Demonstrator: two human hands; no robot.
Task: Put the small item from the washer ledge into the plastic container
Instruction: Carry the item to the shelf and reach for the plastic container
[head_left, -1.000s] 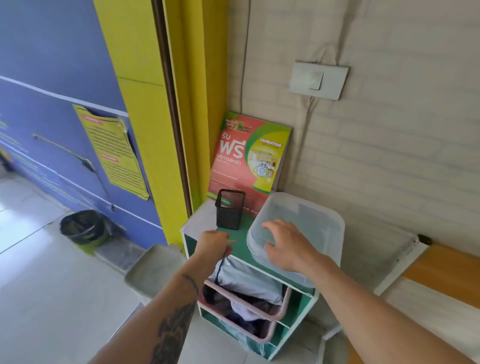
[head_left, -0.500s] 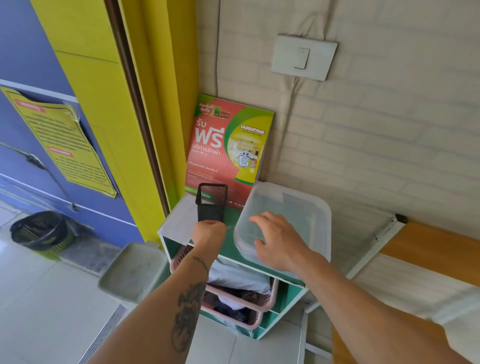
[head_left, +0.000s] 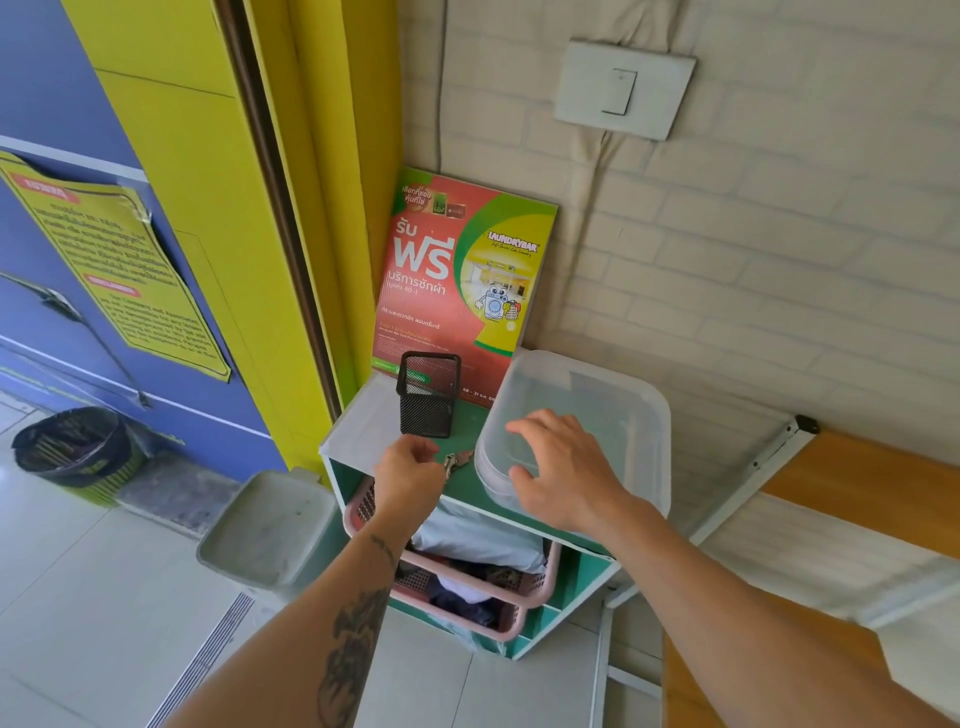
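On top of the green shelf unit (head_left: 470, 480), near its front edge, the left hand (head_left: 408, 475) pinches a small metal item (head_left: 457, 461), apparently keys, just in front of the black mesh cup (head_left: 428, 395); to the right, the right hand (head_left: 563, 475) rests spread on the near rim of the plastic container (head_left: 592, 410), whether lidded I cannot tell; the carrying step looks nearly done; next, the left hand must lift the item over the rim and release it inside, once any lid is raised.
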